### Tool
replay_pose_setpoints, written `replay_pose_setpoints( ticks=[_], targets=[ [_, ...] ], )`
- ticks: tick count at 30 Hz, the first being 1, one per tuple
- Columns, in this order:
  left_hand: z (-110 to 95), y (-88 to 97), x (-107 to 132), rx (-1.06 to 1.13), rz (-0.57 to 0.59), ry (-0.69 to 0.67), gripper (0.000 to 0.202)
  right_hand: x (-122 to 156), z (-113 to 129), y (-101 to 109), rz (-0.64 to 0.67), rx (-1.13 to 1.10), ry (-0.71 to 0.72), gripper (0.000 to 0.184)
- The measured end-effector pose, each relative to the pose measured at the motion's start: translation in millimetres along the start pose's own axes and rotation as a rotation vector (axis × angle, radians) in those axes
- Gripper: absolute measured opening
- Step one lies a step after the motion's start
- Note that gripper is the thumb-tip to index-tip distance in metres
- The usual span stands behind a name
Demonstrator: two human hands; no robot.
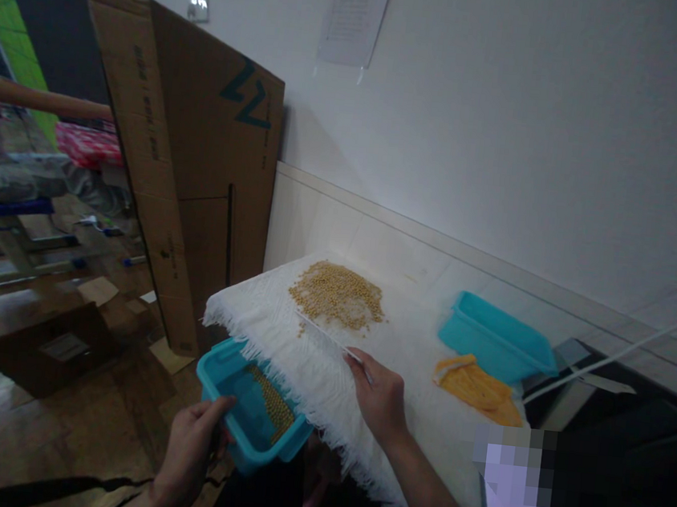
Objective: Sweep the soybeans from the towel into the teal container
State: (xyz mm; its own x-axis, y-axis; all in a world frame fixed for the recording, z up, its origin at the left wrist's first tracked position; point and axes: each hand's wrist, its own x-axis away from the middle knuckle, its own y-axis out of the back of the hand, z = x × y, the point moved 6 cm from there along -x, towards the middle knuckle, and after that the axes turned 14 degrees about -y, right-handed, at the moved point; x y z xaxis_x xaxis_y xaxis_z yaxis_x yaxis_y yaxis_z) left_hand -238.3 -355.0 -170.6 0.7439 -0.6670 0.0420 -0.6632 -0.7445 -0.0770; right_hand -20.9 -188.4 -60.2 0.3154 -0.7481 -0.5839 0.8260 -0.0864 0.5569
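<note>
My left hand (pixel 191 440) grips the near-left rim of a turquoise plastic bin (pixel 219 382), held just below the fringed edge of the table. Inside the bin, small round beans (pixel 274 410), probably soybeans, lie along its right side. A thin, pale, flat strip (pixel 327 334) is pinched in my right hand (pixel 379 395), its far end pointing left across the white cloth (pixel 261 298). Beyond that strip spreads a loose pile of tan beans (pixel 340 292), with a few strays near the strip. The strip's exact kind is unclear.
A second turquoise bin (pixel 496 335) stands at the table's right, with a yellow cloth (pixel 475 387) before it. A tall cardboard box (pixel 205 143) rises at the left. Behind the table is a white wall (pixel 498 117). Another person's arm (pixel 46 99) shows far left.
</note>
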Motion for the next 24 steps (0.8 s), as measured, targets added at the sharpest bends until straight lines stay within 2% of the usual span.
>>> replay_pose_setpoints(
  ticks=[11,24],
  targets=[
    [-0.5,0.3,-1.6,-0.016,0.002,0.011,0.045,2.6,5.7,-1.1,0.070,-0.047,0.054,0.019],
    [0.3,2.0,-2.1,0.022,-0.013,0.008,0.045,5.3,8.5,-2.6,0.089,-0.074,0.073,0.018]
  ],
)
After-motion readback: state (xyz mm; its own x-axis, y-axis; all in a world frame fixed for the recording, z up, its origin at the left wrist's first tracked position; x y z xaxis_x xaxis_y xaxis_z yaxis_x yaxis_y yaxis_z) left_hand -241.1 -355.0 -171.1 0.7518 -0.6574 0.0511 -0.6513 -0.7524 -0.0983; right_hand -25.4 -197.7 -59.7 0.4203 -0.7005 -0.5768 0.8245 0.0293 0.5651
